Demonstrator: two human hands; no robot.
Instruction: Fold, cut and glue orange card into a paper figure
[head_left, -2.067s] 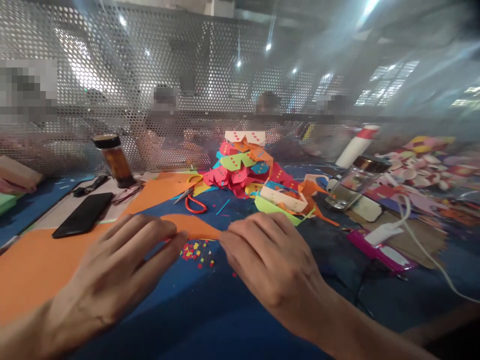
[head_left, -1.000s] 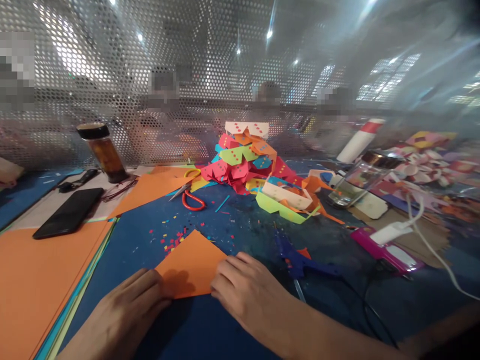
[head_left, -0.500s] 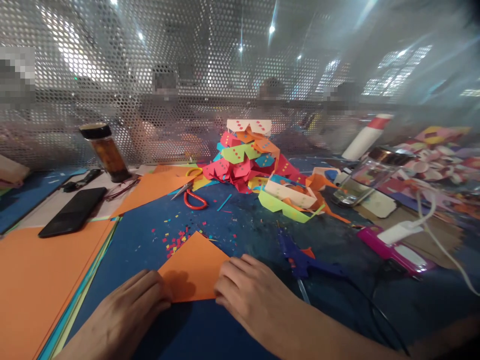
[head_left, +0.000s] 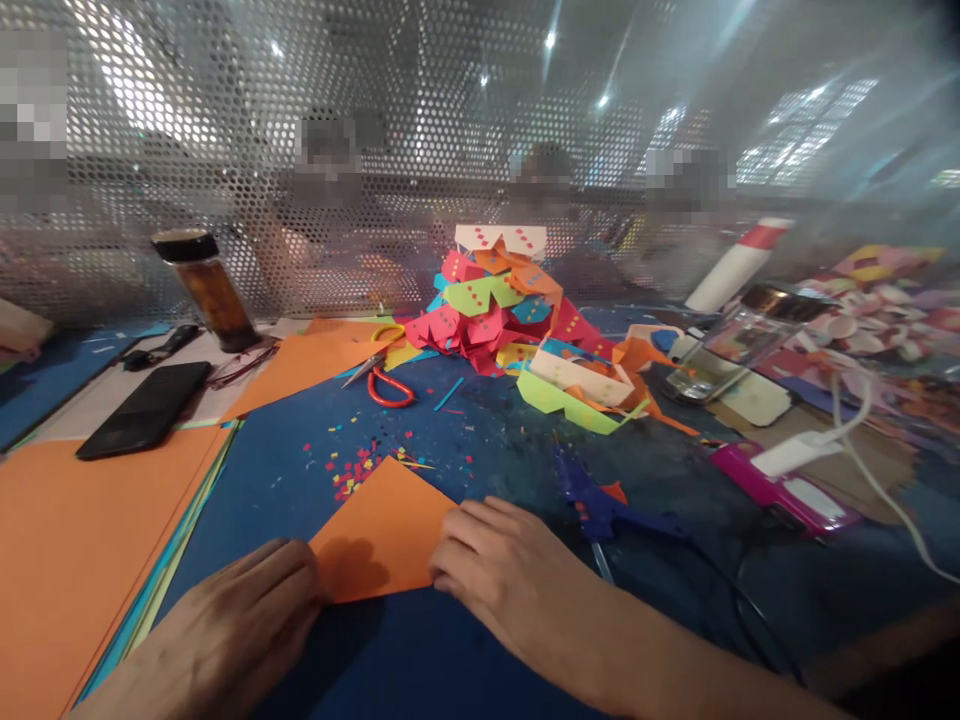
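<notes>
A sheet of orange paper (head_left: 386,535), folded to a triangle, lies on the blue table with its point away from me. Fingers curled, my left hand (head_left: 259,605) grips the left corner. My right hand (head_left: 495,560) pinches the right corner, and both hands hide the paper's ends. Small coloured paper bits (head_left: 360,470) are scattered just beyond the triangle's point. To the right of my right hand lies a blue glue gun (head_left: 600,505) with a glue stick protruding from it.
Scissors (head_left: 390,388) lie ahead, before a pile of paper masks (head_left: 484,325). At left are orange sheets (head_left: 97,560), a phone (head_left: 146,410) and a dark bottle (head_left: 210,295). At right stand a glass jar (head_left: 731,350) and a pink power strip (head_left: 787,490). A perforated metal screen (head_left: 420,130) rises behind.
My left hand has moved a little left and down, and the paper's left corner has swung slightly the same way. My right hand stays at its corner. The view has shifted slightly.
</notes>
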